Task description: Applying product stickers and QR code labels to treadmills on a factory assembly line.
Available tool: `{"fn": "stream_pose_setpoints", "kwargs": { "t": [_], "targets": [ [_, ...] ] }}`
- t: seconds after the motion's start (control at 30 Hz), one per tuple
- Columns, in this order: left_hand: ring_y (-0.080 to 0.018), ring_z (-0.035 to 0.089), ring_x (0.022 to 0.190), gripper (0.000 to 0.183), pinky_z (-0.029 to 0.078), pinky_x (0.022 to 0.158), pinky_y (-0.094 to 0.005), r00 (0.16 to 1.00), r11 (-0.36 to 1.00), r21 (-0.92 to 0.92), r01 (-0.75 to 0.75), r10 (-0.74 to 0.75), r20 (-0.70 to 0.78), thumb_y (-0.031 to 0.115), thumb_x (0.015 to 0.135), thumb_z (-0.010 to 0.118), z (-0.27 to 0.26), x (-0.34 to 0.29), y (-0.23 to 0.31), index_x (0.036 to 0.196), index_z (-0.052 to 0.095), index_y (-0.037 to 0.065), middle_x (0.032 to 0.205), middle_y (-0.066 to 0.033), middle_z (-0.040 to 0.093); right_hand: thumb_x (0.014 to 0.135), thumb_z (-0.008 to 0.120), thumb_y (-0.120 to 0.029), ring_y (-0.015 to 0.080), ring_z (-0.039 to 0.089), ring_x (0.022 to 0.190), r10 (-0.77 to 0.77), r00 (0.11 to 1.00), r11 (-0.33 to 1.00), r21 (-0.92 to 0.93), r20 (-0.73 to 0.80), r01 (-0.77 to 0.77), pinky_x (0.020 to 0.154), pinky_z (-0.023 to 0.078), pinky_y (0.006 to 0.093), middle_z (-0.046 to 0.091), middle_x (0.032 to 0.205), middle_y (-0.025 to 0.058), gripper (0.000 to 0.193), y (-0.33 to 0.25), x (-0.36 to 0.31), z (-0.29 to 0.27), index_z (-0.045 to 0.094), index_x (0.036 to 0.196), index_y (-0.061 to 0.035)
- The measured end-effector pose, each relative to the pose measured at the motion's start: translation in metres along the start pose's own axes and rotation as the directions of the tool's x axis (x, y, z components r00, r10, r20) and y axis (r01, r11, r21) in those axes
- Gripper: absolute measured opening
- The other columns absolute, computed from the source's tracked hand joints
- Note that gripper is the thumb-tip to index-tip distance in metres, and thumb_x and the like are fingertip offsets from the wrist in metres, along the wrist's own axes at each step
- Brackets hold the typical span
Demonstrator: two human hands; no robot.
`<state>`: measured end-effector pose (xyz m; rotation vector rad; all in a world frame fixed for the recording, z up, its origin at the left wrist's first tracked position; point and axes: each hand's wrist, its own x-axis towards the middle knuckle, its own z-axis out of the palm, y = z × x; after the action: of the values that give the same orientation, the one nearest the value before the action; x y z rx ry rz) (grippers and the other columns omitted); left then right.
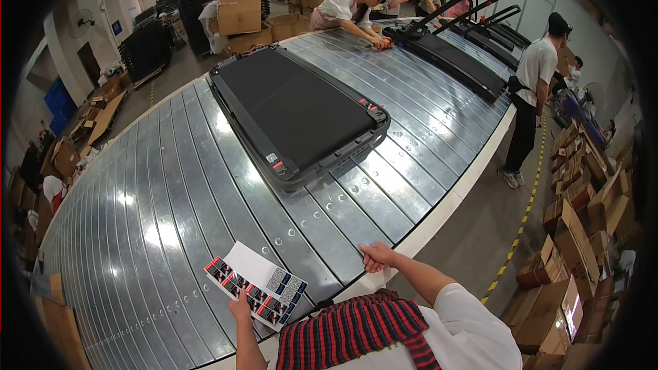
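My left hand (240, 307) is closed on the lower edge of a sheet of stickers (255, 288). The sheet carries rows of red, black and white labels, several blue-grey code labels at its right end, and a blank white upper part. Above the metal slats, close to the conveyor's near edge, my right hand (377, 257) has its fingers curled together; whatever they hold, if anything, is too small to make out. Beyond both hands a black folded treadmill (301, 109) lies flat on the conveyor, with small red-and-black stickers at its near corners.
The slatted metal conveyor (164, 185) curves away to the back right, bearing more treadmills (452, 62) with raised handrails. A person (349, 10) leans over it, working with an orange tool; another person (538, 82) stands along its right side. Cardboard boxes (569, 247) pile up at right.
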<state>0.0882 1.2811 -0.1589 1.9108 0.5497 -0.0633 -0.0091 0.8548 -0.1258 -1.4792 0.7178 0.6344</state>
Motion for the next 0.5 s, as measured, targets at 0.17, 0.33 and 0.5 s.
{"fn": "stream_pose_setpoints", "kwargs": {
  "t": [0.17, 0.33, 0.5],
  "targets": [
    [-0.0145, 0.05, 0.06, 0.033, 0.042, 0.056, -0.0312, 1.0, 1.0, -0.02, 0.009, -0.009, 0.001, 0.022, 0.073, 0.062, 0.001, 0.0002, 0.0012, 0.072, 0.056, -0.01, 0.07, -0.0109, 0.058, 0.079, 0.04, -0.053, 0.0184, 0.056, 0.043, -0.004, 1.0, 1.0, -0.002, -0.007, 0.004, 0.037, 0.043, 0.0252, 0.058, 0.056, 0.0135, 0.055, 0.0005, -0.0003, -0.0005, 0.053, 0.065, -0.0012],
    [-0.0136, 0.05, 0.06, 0.032, 0.042, 0.056, -0.0311, 1.0, 1.0, 0.003, 0.006, -0.006, 0.004, 0.022, 0.072, 0.063, 0.0, -0.0023, 0.004, 0.071, 0.056, -0.01, 0.07, -0.0103, 0.058, 0.079, 0.04, -0.053, 0.0185, 0.056, 0.042, -0.003, 1.0, 1.0, -0.005, -0.008, 0.003, 0.036, 0.043, 0.0253, 0.058, 0.056, 0.0134, 0.055, 0.0012, 0.0005, -0.0005, 0.053, 0.065, -0.0014],
    [-0.0135, 0.051, 0.062, 0.031, 0.042, 0.057, -0.0307, 1.0, 1.0, -0.002, 0.003, -0.003, 0.001, 0.021, 0.073, 0.062, 0.0006, 0.0014, -0.0021, 0.076, 0.057, -0.009, 0.072, -0.01, 0.059, 0.079, 0.04, -0.053, 0.0183, 0.055, 0.042, -0.001, 1.0, 1.0, 0.004, -0.001, 0.001, 0.036, 0.043, 0.0252, 0.058, 0.056, 0.0132, 0.055, 0.0002, -0.0005, 0.0, 0.053, 0.064, -0.0018]
  ]
}}
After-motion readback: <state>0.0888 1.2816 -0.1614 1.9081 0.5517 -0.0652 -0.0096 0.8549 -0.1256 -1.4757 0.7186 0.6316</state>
